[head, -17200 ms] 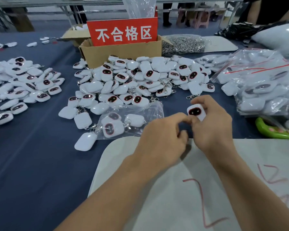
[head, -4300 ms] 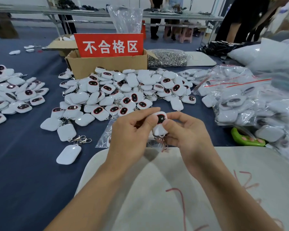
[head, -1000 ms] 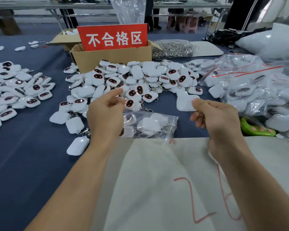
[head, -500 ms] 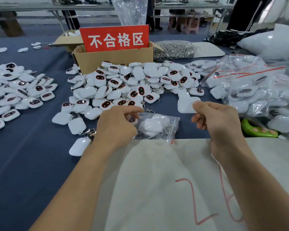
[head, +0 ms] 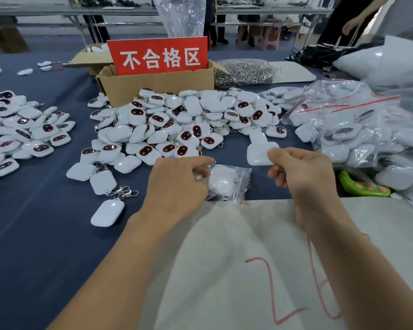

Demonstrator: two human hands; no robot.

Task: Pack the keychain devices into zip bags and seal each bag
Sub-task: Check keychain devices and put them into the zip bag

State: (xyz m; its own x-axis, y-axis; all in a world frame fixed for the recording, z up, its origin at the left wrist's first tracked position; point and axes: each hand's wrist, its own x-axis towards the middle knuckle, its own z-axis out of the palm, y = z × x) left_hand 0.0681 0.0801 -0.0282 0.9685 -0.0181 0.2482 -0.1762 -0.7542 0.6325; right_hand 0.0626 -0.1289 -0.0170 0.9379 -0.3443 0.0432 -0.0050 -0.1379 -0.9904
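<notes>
Fingers (head: 275, 155) of the right hand (head: 306, 179) pinch one white keychain device (head: 258, 154), back side up, above the worktop (head: 34, 234). We find the left hand (head: 177, 184) curled, gripping one zip bag (head: 227, 182) on the worktop between both hands. Its contents are uncountable.

On the worktop (head: 34, 234), a heap of keychain devices (head: 184, 125) lies at centre, in front of a cardboard box (head: 157, 84) bearing a sign (head: 160, 55). A 2nd heap (head: 22, 129) lies far left; filled zip bags (head: 348, 129) pile up at right. Right of the box sits a bag of metal clasps (head: 243, 72). Nearest, 1 zip bag (head: 227, 182) lies in the left hand (head: 177, 184), under its fingers (head: 200, 163), left of the right hand (head: 305, 177), which holds 1 device (head: 258, 153), just beyond a sheet (head: 224, 258).
</notes>
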